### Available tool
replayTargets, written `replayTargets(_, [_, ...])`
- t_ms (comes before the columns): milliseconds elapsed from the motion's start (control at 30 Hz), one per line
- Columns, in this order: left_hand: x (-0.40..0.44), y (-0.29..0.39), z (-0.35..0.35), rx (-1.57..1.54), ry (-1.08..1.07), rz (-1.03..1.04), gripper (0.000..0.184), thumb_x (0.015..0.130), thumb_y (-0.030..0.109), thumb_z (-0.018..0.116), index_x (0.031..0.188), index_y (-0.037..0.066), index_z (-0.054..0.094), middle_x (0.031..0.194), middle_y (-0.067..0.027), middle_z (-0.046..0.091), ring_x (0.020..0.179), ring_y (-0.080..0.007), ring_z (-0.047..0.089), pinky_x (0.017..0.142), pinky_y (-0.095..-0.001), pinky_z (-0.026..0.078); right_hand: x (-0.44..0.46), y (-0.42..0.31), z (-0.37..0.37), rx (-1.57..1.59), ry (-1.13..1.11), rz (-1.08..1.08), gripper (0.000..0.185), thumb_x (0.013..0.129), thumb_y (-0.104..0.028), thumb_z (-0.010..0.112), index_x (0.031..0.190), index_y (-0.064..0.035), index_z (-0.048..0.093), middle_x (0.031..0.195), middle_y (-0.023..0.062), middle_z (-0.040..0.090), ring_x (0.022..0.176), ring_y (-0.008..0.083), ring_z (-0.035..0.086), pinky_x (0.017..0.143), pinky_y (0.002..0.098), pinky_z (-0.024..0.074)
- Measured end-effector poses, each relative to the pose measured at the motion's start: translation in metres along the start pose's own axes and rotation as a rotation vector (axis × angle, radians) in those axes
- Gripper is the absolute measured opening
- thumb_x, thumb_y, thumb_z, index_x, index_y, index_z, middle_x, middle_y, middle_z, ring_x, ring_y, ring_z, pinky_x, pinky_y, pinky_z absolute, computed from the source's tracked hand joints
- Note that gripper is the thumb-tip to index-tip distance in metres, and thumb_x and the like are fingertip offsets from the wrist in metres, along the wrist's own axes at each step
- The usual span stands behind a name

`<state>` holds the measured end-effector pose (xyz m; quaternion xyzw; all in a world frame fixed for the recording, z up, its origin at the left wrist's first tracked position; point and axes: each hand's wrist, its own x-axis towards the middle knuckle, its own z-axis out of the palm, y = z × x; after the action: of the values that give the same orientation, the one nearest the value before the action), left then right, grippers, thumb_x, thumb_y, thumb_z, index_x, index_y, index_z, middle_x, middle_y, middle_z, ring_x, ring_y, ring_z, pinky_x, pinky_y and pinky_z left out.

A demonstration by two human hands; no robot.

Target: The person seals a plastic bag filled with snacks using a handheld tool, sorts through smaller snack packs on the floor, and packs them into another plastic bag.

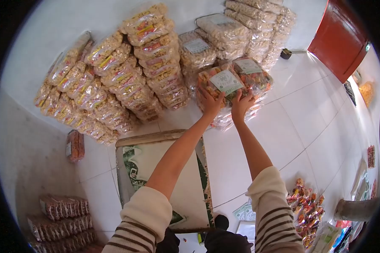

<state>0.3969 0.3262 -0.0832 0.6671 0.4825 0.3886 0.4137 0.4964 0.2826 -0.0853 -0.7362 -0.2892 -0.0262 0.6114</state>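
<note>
Both arms reach forward to a pile of clear plastic snack bags on the floor. On top lies a bag of multicoloured snacks (pixel 207 78) with a white and green label. My left hand (pixel 211 102) grips its near left side, thumb on top and fingers partly hidden. My right hand (pixel 242 104) is closed on its near right edge, fingers curled against the plastic. A second labelled bag of coloured snacks (pixel 261 79) lies right beside it. More bags (pixel 223 121) show underneath.
A cardboard box (pixel 173 168) stands before my legs. Tall stacks of pale snack bags (pixel 156 55) line the wall. Dark red packs (pixel 61 219) are stacked at lower left. Small packets (pixel 306 206) and printed labels (pixel 245 212) lie at lower right. A red door (pixel 340 40) is at upper right.
</note>
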Motion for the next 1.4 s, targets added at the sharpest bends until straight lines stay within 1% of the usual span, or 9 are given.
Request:
replayTargets(433, [-0.035, 0.03, -0.014, 0.531, 0.292, 0.425, 0.073, 0.078, 0.03, 0.058, 0.134, 0.004, 0.019, 0.132, -0.0232, 0.02, 0.123, -0.0405, 0.021, 0.1, -0.0536, 0.017, -0.032, 0.014, -0.062, -0.239, -0.145, -0.403, 0.061, 0.079, -0.016, 0.06, 0.129, -0.0038, 0.026, 0.124, 0.0231, 0.027, 0.115, 0.0392, 0.029, 0.095, 0.0481, 0.0265])
replayTargets(567, [-0.09, 0.025, -0.024, 0.622, 0.008, 0.784, 0.073, 0.072, 0.023, 0.063, 0.132, 0.007, 0.024, 0.131, -0.0183, 0.024, 0.124, -0.0361, 0.022, 0.1, -0.0556, 0.015, -0.071, 0.039, -0.115, -0.338, -0.191, -0.379, 0.049, 0.077, -0.013, 0.06, 0.12, -0.0052, 0.038, 0.118, 0.0202, 0.035, 0.107, 0.0361, 0.038, 0.089, 0.046, 0.0338])
replayTargets(700, [-0.155, -0.007, -0.019, 0.665, -0.473, 0.984, 0.056, 0.071, 0.023, 0.064, 0.12, 0.012, 0.04, 0.124, -0.014, 0.035, 0.119, -0.0299, 0.032, 0.1, -0.0532, 0.019, -0.108, 0.052, -0.18, -0.457, -0.567, -0.187, 0.024, 0.077, -0.015, 0.059, 0.099, -0.0066, 0.052, 0.111, 0.0149, 0.047, 0.096, 0.0334, 0.051, 0.083, 0.0413, 0.042])
replayTargets(767, [-0.173, -0.002, -0.033, 0.693, -0.574, 1.016, 0.051, 0.072, 0.025, 0.063, 0.117, 0.011, 0.044, 0.12, -0.0134, 0.04, 0.115, -0.0291, 0.037, 0.099, -0.0507, 0.024, -0.106, 0.051, -0.218, -0.793, -1.276, -0.189, 0.021, 0.078, -0.016, 0.058, 0.097, -0.0072, 0.054, 0.094, 0.0142, 0.056, 0.086, 0.0291, 0.057, 0.076, 0.0386, 0.045])
replayTargets(833, [-0.184, 0.022, -0.051, 0.79, -1.18, 0.664, 0.042, 0.076, 0.03, 0.06, 0.112, 0.011, 0.05, 0.109, -0.0112, 0.052, 0.106, -0.0267, 0.048, 0.092, -0.0425, 0.037, -0.109, 0.021, -0.267, -0.841, -1.133, -0.182, 0.021, 0.079, -0.018, 0.057, 0.096, -0.0078, 0.055, 0.091, 0.0132, 0.058, 0.087, 0.0273, 0.057, 0.076, 0.0379, 0.0455])
replayTargets(967, [-0.221, 0.081, -0.107, 0.674, -0.984, 0.786, 0.037, 0.078, 0.032, 0.058, 0.107, 0.01, 0.054, 0.098, -0.0099, 0.059, 0.097, -0.0257, 0.054, 0.083, -0.037, 0.043, -0.141, -0.046, -0.383, -0.839, -0.799, -0.184, 0.025, 0.08, -0.026, 0.053, 0.1, -0.0112, 0.055, 0.102, 0.0152, 0.057, 0.095, 0.0301, 0.055, 0.083, 0.0418, 0.043])
replayTargets(1100, [-0.292, 0.138, -0.163, 0.577, -0.959, 0.714, 0.035, 0.079, 0.028, 0.059, 0.105, 0.004, 0.054, 0.097, -0.0138, 0.06, 0.089, -0.0274, 0.058, 0.08, -0.036, 0.044, -0.196, -0.089, -0.491, -0.909, -0.865, 0.038, 0.02, 0.079, -0.022, 0.052, 0.089, -0.0066, 0.059, 0.086, 0.0151, 0.061, 0.093, 0.0301, 0.056, 0.084, 0.0402, 0.0425])
replayTargets(1233, [-0.376, 0.161, -0.169, 0.533, -0.982, 0.725, 0.035, 0.079, 0.027, 0.058, 0.106, 0.005, 0.055, 0.097, -0.0133, 0.061, 0.09, -0.0262, 0.058, 0.08, -0.0351, 0.045, -0.262, -0.091, -0.567, -0.779, -0.498, -0.599, 0.013, 0.076, -0.015, 0.053, 0.073, -0.0037, 0.059, 0.074, 0.0184, 0.058, 0.08, 0.0325, 0.057, 0.076, 0.0407, 0.0435])
replayTargets(1400, [-0.459, 0.149, -0.139, 0.449, -1.083, 0.729, 0.033, 0.079, 0.028, 0.059, 0.105, 0.008, 0.056, 0.095, -0.0128, 0.062, 0.088, -0.024, 0.059, 0.078, -0.0342, 0.046, -0.289, -0.107, -0.608, -0.658, -0.596, -0.097, 0.017, 0.076, -0.017, 0.054, 0.08, -0.002, 0.06, 0.075, 0.0221, 0.057, 0.084, 0.0357, 0.057, 0.077, 0.0418, 0.0448])
